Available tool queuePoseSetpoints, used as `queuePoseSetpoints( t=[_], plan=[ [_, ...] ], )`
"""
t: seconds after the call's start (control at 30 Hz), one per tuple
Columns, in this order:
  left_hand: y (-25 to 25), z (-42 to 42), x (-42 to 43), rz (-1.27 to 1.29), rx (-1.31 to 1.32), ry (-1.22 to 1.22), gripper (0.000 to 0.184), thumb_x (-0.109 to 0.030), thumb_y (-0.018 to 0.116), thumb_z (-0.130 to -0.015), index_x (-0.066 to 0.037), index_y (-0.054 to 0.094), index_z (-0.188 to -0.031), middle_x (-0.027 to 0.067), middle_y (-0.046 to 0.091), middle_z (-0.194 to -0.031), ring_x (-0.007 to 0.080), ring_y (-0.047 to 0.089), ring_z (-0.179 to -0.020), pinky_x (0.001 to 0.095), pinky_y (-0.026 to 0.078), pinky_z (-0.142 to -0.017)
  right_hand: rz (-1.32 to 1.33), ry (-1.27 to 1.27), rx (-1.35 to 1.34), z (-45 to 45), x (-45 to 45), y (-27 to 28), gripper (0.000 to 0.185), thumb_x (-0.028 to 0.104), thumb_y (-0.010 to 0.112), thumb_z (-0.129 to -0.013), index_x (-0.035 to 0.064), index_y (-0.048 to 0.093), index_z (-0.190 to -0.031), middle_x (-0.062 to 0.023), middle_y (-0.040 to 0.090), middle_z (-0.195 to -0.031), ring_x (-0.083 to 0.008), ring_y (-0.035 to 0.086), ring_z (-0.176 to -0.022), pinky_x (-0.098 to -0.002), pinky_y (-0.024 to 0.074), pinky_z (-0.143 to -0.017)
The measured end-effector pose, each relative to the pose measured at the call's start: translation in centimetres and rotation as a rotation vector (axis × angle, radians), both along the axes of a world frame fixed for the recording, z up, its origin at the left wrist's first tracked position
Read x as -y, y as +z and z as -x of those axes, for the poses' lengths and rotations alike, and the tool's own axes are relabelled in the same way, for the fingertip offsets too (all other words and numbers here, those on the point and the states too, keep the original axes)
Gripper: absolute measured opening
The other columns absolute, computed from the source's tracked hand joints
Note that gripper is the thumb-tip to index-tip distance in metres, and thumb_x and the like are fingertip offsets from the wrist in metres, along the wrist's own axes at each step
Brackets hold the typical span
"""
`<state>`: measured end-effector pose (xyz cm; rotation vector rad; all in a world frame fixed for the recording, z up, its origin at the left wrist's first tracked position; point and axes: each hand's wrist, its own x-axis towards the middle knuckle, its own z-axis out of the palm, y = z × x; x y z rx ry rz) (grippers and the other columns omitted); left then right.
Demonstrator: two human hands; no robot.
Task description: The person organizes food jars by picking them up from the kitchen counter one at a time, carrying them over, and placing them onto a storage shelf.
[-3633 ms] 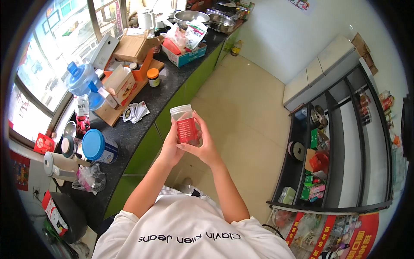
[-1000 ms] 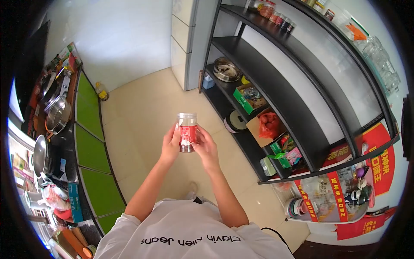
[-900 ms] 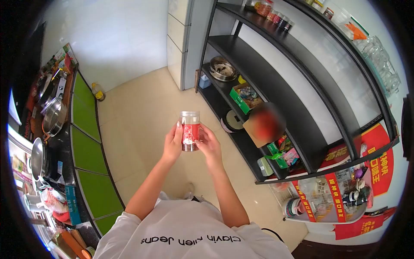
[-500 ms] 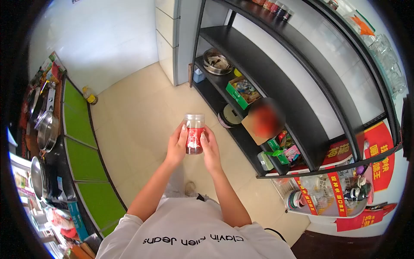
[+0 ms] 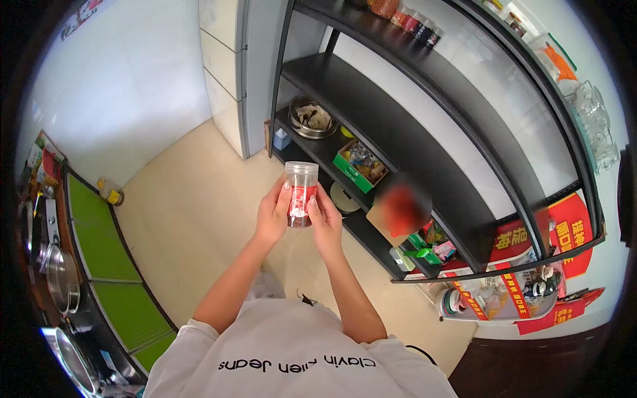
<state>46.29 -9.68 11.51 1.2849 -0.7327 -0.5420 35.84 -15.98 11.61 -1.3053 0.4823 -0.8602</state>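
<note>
A clear plastic jar (image 5: 302, 194) with a red label and a clear lid is held upright in front of my body. Something dark sits at its bottom, too small to make out. On its left side, my left hand (image 5: 273, 211) is closed against the jar, thumb along the wall. From the right side my right hand (image 5: 326, 219) grips it as well, with the thumb near the label. The fingers behind the jar are partly hidden.
To the right stands a black shelf rack (image 5: 371, 109) bearing a metal pot (image 5: 312, 118), a green box (image 5: 358, 166) of packets and several jars (image 5: 418, 25) higher up. Green cabinets (image 5: 109, 245) with pans on top line the left. An oil bottle (image 5: 110, 192) stands on the floor.
My view has turned toward the right, so the shelf rack and cabinets have shifted left in the picture. The jar stays between both hands and appears slightly higher.
</note>
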Motion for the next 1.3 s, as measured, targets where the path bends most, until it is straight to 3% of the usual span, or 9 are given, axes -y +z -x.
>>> queuePoseSetpoints(
  t=[0.23,0.43,0.53,0.73,0.87,1.07,1.3],
  plan=[
    [0.2,-9.8,1.7,-0.029,0.053,-0.01,0.047,-0.03,0.041,-0.1,0.002,0.045,-0.134,0.0135,0.062,-0.114,0.0152,0.057,-0.102,0.0273,0.044,-0.089,-0.006,-0.045,0.028,-9.6,1.4,-0.2,0.05,0.02,0.055,-0.096,-0.0038,0.04,-0.137,-0.0112,0.051,-0.132,-0.015,0.05,-0.117,-0.0283,0.0382,-0.1],
    [-0.1,-14.3,2.7,-0.018,-0.138,-0.106,0.047,-0.028,0.045,-0.099,0.003,0.044,-0.134,0.0114,0.058,-0.12,0.0142,0.055,-0.106,0.0256,0.043,-0.091,-0.054,-0.062,0.027,-13.8,2.0,-0.7,0.049,0.02,0.055,-0.096,-0.0039,0.041,-0.136,-0.0119,0.052,-0.131,-0.0161,0.051,-0.117,-0.0285,0.0386,-0.099],
    [-0.4,-16.0,3.6,0.002,-0.255,-0.187,0.051,-0.027,0.05,-0.097,0.002,0.039,-0.138,0.0116,0.055,-0.124,0.0153,0.053,-0.11,0.027,0.041,-0.095,-0.025,-0.072,-0.02,-15.0,3.2,-0.9,0.049,0.02,0.055,-0.096,-0.0039,0.042,-0.136,-0.0123,0.052,-0.131,-0.017,0.051,-0.117,-0.0288,0.0389,-0.099],
    [-0.9,-19.1,6.3,0.015,-0.139,-0.395,0.073,-0.02,0.067,-0.085,0.001,0.027,-0.143,0.0118,0.049,-0.13,0.0191,0.049,-0.118,0.0328,0.037,-0.102,-0.038,-0.154,0.018,-17.2,5.8,-0.8,0.051,0.022,0.057,-0.094,-0.004,0.042,-0.136,-0.0106,0.058,-0.12,-0.0147,0.056,-0.105,-0.0276,0.0438,-0.091],
    [-0.7,-20.7,8.4,0.021,-0.104,-0.387,0.077,-0.017,0.069,-0.082,-0.001,0.025,-0.144,0.0107,0.048,-0.131,0.0204,0.05,-0.117,0.0351,0.037,-0.102,-0.073,-0.066,0.047,-18.6,9.3,-0.3,0.05,0.023,0.058,-0.094,-0.0013,0.043,-0.136,-0.0101,0.057,-0.121,-0.0143,0.055,-0.106,-0.0261,0.0436,-0.09],
    [2.9,-24.4,13.6,0.005,0.038,-0.428,0.073,-0.014,0.07,-0.081,-0.003,0.031,-0.141,0.0086,0.052,-0.126,0.0196,0.052,-0.114,0.0359,0.039,-0.1,0.08,0.072,0.038,-21.3,17.4,1.3,0.048,0.018,0.057,-0.094,-0.0006,0.043,-0.136,-0.0105,0.057,-0.123,-0.0143,0.054,-0.109,-0.0283,0.0424,-0.093],
    [12.6,-25.0,25.8,0.008,0.364,-0.564,0.066,-0.015,0.069,-0.082,-0.003,0.035,-0.138,0.0085,0.058,-0.113,0.0169,0.061,-0.094,0.0306,0.049,-0.083,0.332,-0.044,0.074,-20.3,28.3,9.6,0.051,0.021,0.057,-0.094,-0.0007,0.04,-0.137,-0.0138,0.056,-0.123,-0.017,0.055,-0.11,-0.0308,0.0421,-0.095]
  ],
)
